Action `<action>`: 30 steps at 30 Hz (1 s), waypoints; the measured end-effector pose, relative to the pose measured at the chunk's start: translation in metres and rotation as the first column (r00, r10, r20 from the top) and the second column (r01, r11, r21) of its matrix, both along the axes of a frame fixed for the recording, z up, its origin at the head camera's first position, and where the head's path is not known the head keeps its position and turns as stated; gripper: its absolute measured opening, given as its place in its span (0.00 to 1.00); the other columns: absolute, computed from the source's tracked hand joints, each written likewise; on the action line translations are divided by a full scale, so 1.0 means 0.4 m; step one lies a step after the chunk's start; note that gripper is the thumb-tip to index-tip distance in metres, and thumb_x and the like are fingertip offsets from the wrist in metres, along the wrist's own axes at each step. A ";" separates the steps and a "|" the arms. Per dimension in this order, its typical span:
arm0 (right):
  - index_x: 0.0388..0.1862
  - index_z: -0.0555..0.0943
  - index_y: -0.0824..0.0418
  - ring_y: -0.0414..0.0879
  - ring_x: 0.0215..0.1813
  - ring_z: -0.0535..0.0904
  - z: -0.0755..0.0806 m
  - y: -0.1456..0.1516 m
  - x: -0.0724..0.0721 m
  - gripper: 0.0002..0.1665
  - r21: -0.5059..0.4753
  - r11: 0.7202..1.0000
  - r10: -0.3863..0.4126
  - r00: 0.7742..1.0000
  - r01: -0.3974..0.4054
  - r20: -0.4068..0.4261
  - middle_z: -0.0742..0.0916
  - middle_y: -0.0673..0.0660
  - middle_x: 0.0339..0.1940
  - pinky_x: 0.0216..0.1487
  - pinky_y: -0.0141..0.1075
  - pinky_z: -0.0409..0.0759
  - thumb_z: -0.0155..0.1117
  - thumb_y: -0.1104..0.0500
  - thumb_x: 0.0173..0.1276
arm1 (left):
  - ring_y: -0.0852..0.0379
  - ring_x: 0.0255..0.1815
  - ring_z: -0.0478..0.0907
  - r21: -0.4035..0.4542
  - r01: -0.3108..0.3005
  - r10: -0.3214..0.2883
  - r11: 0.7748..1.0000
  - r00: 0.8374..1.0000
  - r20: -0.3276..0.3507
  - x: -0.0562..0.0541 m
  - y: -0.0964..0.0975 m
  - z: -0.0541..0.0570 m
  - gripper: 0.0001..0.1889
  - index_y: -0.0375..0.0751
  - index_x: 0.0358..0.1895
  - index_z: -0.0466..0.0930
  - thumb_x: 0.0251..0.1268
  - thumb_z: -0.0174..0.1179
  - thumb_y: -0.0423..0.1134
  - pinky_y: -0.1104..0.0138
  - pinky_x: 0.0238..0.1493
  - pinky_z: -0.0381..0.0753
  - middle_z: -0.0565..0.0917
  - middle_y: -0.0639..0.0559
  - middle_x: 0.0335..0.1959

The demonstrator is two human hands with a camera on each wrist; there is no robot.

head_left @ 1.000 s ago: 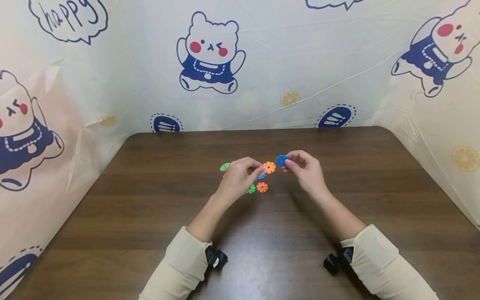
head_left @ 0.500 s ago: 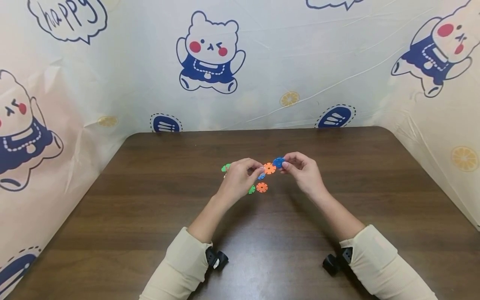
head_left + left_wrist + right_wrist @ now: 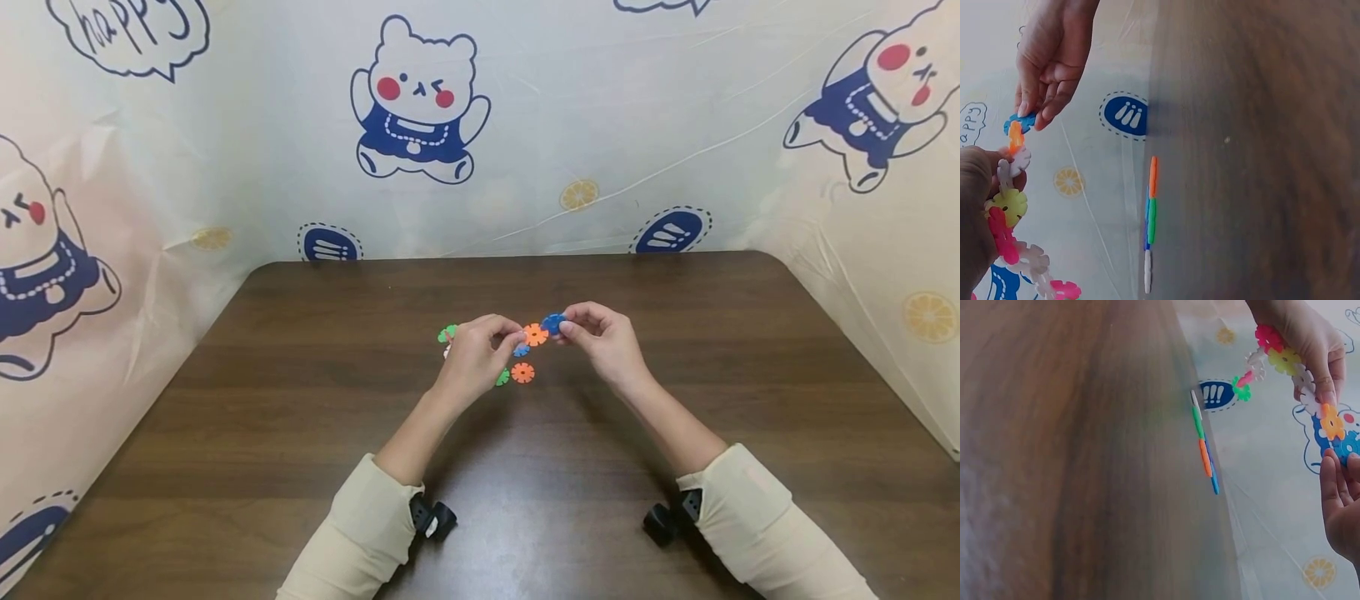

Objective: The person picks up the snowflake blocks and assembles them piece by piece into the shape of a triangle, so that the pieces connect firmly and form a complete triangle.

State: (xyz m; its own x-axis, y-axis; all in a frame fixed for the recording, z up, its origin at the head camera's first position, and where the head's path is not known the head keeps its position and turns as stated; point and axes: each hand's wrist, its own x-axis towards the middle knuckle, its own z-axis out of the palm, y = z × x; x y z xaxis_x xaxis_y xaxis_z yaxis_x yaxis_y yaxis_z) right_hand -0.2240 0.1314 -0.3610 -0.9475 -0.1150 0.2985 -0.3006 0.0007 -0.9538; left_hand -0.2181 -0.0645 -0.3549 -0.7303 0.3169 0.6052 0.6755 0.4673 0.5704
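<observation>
My left hand (image 3: pixel 476 354) pinches a chain of linked plastic snowflake discs near its end, at a white disc (image 3: pixel 1020 160). Beyond the fingertips an orange disc (image 3: pixel 536 335) sticks out at the chain's end. Thumb and fingers of my right hand (image 3: pixel 609 340) pinch a blue disc (image 3: pixel 553 324), its edge right at the orange disc. Held above the table, the chain runs back past the left hand through a yellow disc (image 3: pixel 1284 361), a pink disc (image 3: pixel 1269 339) and whites to a green disc (image 3: pixel 1242 389). In the head view the left hand hides most of it.
Loose discs lie flat on the brown wooden table (image 3: pixel 300 433) below the hands: an orange one (image 3: pixel 522 372), a green one (image 3: pixel 502 377) and a blue one (image 3: pixel 521 351). A loose white disc (image 3: pixel 1147 272) shows edge-on. A printed cloth (image 3: pixel 525 125) hangs behind the table.
My right hand has moved slightly left, bringing the blue disc from beside the orange disc to overlap its edge. The left hand has stayed nearly still, keeping its pinch on the chain.
</observation>
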 end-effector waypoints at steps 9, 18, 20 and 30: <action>0.37 0.75 0.79 0.45 0.29 0.84 0.000 -0.004 -0.007 0.08 0.007 0.998 0.056 0.997 -0.056 0.044 0.85 0.55 0.27 0.38 0.40 0.81 0.59 0.72 0.62 | 0.62 0.20 0.73 0.032 -0.043 0.040 0.999 0.995 0.086 0.006 -0.006 0.001 0.05 0.32 0.30 0.82 0.57 0.63 0.32 0.72 0.22 0.74 0.81 0.50 0.24; 0.40 0.73 0.78 0.46 0.32 0.83 -0.003 0.001 -0.013 0.09 0.012 0.996 0.091 0.993 -0.092 0.080 0.84 0.54 0.29 0.39 0.39 0.80 0.57 0.71 0.64 | 0.60 0.24 0.78 0.005 -0.001 0.000 1.000 0.985 0.170 0.008 -0.007 0.013 0.05 0.33 0.32 0.82 0.58 0.62 0.33 0.73 0.26 0.77 0.82 0.49 0.26; 0.42 0.73 0.77 0.46 0.34 0.83 -0.003 0.000 -0.016 0.09 0.031 0.994 0.103 0.990 -0.106 0.101 0.83 0.55 0.31 0.42 0.41 0.80 0.57 0.71 0.64 | 0.60 0.25 0.78 -0.007 -0.001 0.002 1.000 0.983 0.183 0.008 -0.009 0.015 0.05 0.33 0.32 0.82 0.58 0.62 0.34 0.74 0.27 0.77 0.82 0.50 0.27; 0.48 0.75 0.73 0.54 0.40 0.80 -0.035 -0.009 -0.049 0.17 0.382 0.894 0.156 0.961 -0.235 0.227 0.82 0.63 0.38 0.44 0.43 0.79 0.62 0.66 0.62 | 0.60 0.23 0.76 0.039 -0.160 0.146 0.986 0.959 0.242 0.000 -0.028 0.027 0.06 0.35 0.31 0.83 0.56 0.65 0.36 0.71 0.25 0.77 0.82 0.51 0.24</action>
